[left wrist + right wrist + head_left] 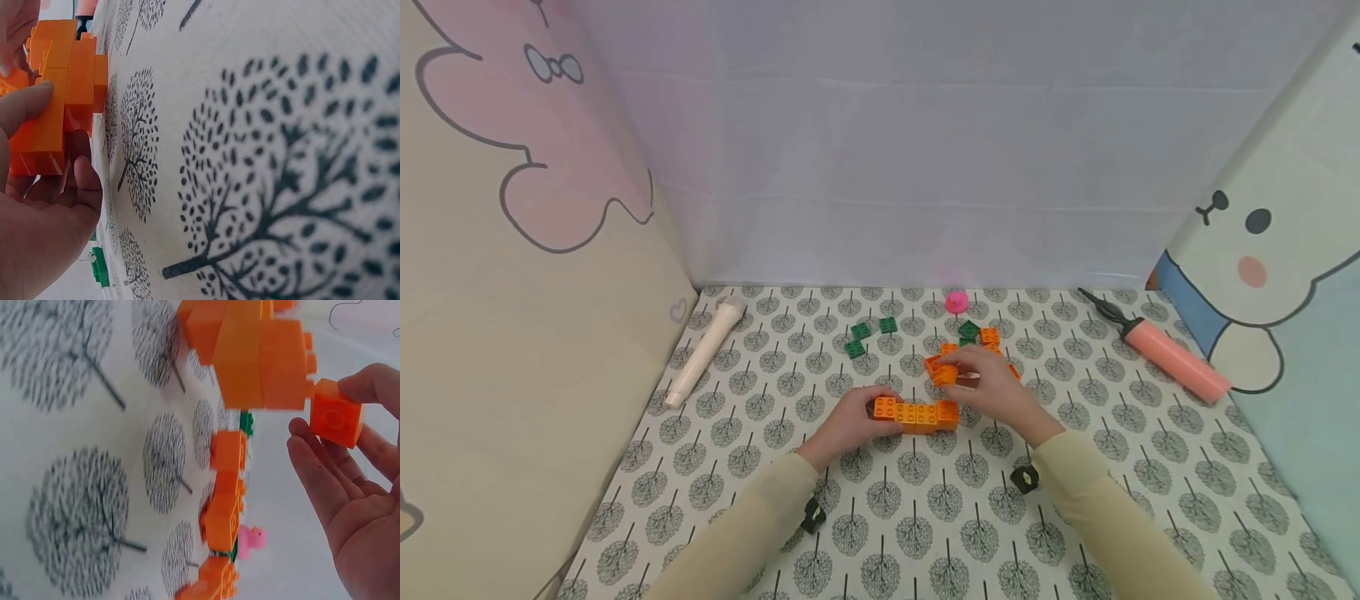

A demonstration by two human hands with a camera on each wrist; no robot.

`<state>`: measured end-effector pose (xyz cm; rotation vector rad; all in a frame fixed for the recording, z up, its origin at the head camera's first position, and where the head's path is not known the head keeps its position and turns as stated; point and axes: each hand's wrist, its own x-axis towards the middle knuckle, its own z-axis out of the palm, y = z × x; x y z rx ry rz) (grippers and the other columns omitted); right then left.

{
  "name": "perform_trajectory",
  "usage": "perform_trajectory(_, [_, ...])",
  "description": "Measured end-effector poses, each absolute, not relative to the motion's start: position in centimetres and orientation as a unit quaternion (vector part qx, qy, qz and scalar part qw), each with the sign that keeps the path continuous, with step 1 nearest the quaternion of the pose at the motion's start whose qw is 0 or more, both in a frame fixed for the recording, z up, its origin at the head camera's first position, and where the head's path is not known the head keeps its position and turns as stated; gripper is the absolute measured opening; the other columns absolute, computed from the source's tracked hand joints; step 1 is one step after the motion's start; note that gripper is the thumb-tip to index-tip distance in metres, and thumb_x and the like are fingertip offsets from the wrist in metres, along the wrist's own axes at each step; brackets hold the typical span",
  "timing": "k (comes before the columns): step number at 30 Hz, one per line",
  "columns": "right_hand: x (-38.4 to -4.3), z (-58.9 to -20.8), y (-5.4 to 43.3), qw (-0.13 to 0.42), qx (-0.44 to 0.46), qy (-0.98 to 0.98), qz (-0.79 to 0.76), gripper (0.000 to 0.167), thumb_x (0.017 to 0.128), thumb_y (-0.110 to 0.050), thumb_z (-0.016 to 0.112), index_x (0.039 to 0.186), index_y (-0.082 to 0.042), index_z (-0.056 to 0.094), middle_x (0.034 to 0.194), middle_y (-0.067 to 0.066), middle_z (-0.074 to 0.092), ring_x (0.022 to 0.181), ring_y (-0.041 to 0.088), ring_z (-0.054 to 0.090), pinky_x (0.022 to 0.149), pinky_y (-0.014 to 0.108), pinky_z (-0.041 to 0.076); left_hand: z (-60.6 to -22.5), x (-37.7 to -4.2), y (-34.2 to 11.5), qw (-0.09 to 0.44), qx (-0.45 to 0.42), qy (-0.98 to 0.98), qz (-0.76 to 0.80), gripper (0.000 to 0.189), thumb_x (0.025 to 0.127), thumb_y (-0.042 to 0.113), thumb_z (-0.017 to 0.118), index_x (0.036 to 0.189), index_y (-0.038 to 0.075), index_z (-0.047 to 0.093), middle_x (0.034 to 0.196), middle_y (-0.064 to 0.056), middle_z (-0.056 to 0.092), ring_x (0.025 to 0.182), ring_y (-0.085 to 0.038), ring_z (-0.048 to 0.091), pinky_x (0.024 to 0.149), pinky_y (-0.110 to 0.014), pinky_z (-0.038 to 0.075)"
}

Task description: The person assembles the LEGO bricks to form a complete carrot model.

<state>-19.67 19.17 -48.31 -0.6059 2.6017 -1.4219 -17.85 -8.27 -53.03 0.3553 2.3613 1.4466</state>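
My left hand (859, 421) grips the left end of a row of joined orange toy bricks (917, 415) over the patterned cloth. In the left wrist view, the thumb presses one face of the brick row (53, 94) while the fingers curl beneath its end. My right hand (992, 387) pinches a single small orange brick (947, 375) just behind the row's right end. The right wrist view has that brick (335, 419) between thumb and fingertips, right beside the studs of the joined bricks (240, 356).
Loose orange bricks (990, 336) and green bricks (968, 330) lie behind my right hand, near a pink toy duck (957, 302). Several more green bricks (861, 331) lie farther left. A white tube (706, 352) is at the left edge, a pink hand pump (1176, 358) at the right.
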Motion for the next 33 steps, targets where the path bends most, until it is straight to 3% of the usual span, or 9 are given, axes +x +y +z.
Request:
perform_trajectory(9, [-18.8, -48.8, 16.9, 0.044, -0.233, 0.859, -0.455, 0.033, 0.088, -0.016, 0.083, 0.119, -0.016, 0.075, 0.116, -0.005, 0.072, 0.102, 0.024, 0.066, 0.094, 0.051, 0.055, -53.0, -17.9, -8.4, 0.166, 0.132, 0.836, 0.506, 0.041, 0.083, 0.021, 0.09, 0.121, 0.02, 0.074, 0.104, 0.002, 0.068, 0.091, -0.018, 0.062, 0.079, -0.036, 0.053])
perform_trajectory(14, [-18.4, -49.1, 16.0, 0.058, -0.217, 0.868, -0.443, 0.031, 0.087, -0.018, 0.084, 0.116, -0.024, 0.075, 0.113, -0.011, 0.071, 0.106, 0.025, 0.067, 0.094, 0.049, 0.055, -53.0, -17.9, -8.3, 0.163, 0.141, 0.833, 0.509, 0.039, 0.084, 0.021, 0.089, 0.12, 0.019, 0.074, 0.105, 0.002, 0.069, 0.091, -0.018, 0.063, 0.079, -0.036, 0.053])
perform_trajectory(19, [-18.1, -49.3, 15.3, 0.066, -0.227, 0.869, -0.434, 0.031, 0.085, -0.017, 0.086, 0.113, -0.022, 0.074, 0.113, -0.009, 0.07, 0.11, 0.02, 0.066, 0.096, 0.046, 0.055, -53.0, -17.9, -8.3, 0.158, 0.146, 0.831, 0.513, 0.04, 0.084, 0.02, 0.089, 0.12, 0.015, 0.073, 0.106, 0.001, 0.07, 0.09, -0.017, 0.063, 0.079, -0.035, 0.053])
perform_trajectory(24, [-18.0, -49.6, 15.0, 0.051, -0.251, 0.875, -0.41, 0.038, 0.085, -0.015, 0.085, 0.121, -0.014, 0.073, 0.115, -0.006, 0.071, 0.109, 0.018, 0.065, 0.096, 0.043, 0.055, -53.1, -18.0, -8.3, 0.154, 0.146, 0.835, 0.508, 0.041, 0.083, 0.02, 0.09, 0.12, 0.014, 0.073, 0.106, 0.002, 0.07, 0.092, -0.017, 0.063, 0.081, -0.036, 0.052])
perform_trajectory(33, [-18.1, -50.0, 14.7, 0.055, -0.27, 0.875, -0.398, 0.038, 0.083, -0.018, 0.088, 0.119, -0.02, 0.074, 0.112, -0.012, 0.071, 0.105, 0.013, 0.064, 0.097, 0.046, 0.054, -53.2, -18.0, -8.3, 0.156, 0.143, 0.833, 0.511, 0.042, 0.083, 0.024, 0.09, 0.121, 0.017, 0.073, 0.107, 0.005, 0.07, 0.093, -0.017, 0.063, 0.084, -0.038, 0.051])
